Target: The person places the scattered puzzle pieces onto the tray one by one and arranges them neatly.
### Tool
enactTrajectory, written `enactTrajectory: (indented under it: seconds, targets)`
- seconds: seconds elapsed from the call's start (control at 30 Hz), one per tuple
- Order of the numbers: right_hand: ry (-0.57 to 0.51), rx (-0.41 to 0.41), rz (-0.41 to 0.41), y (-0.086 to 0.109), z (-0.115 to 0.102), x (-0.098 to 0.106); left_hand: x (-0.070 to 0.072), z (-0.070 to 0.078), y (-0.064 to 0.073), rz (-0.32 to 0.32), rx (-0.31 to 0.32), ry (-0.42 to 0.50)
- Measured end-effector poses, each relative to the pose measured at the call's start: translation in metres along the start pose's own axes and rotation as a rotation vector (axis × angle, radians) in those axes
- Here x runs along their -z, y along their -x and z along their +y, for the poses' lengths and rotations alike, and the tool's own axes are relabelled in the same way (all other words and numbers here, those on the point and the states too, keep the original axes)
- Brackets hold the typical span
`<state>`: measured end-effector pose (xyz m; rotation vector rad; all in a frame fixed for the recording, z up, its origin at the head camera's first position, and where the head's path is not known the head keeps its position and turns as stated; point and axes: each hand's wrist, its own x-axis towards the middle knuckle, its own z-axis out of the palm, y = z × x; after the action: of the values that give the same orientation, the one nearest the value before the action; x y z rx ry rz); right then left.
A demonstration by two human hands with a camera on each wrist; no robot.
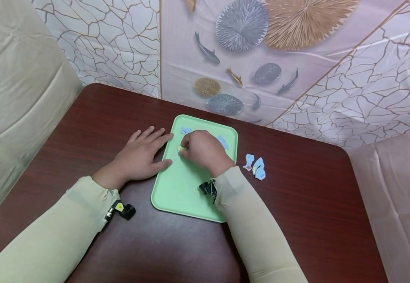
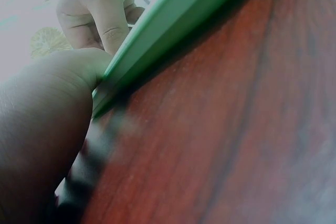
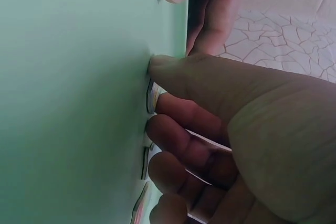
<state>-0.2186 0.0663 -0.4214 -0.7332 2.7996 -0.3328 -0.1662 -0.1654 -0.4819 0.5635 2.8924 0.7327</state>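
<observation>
A light green tray [image 1: 180,192] lies on the dark red wooden table. My left hand [image 1: 138,155] rests at its left edge with fingers spread, the thumb over the rim. Over the upper part of the tray, my right hand [image 1: 205,151] curls down and pinches a small yellowish puzzle piece [image 1: 181,149] between thumb and fingers. Seen from the right wrist, that flat piece [image 3: 152,98] sits at the tray surface under the thumb tip. A blue puzzle piece [image 1: 185,130] lies just beyond the fingers; another blue piece [image 1: 222,142] is partly hidden behind the right hand.
Right of the tray, several loose blue puzzle pieces [image 1: 249,161] with irregular edges lie on the table [image 1: 304,196]. A patterned curtain [image 1: 120,47] hangs behind the table's far edge, and plain cloth hangs at both sides. Each wrist wears a small black camera.
</observation>
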Motion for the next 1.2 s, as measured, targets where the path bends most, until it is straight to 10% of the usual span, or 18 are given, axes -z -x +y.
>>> enactTrajectory:
  seconds: [0.57,1.2]
  targets:
    - [-0.005,-0.023,0.032,0.019,0.001,0.022,0.001,-0.001,0.000,-0.013,-0.005,0.002]
    - [-0.110,-0.156,0.157,0.069,0.052,0.074,-0.001,-0.001,-0.001,-0.020,0.004,0.001]
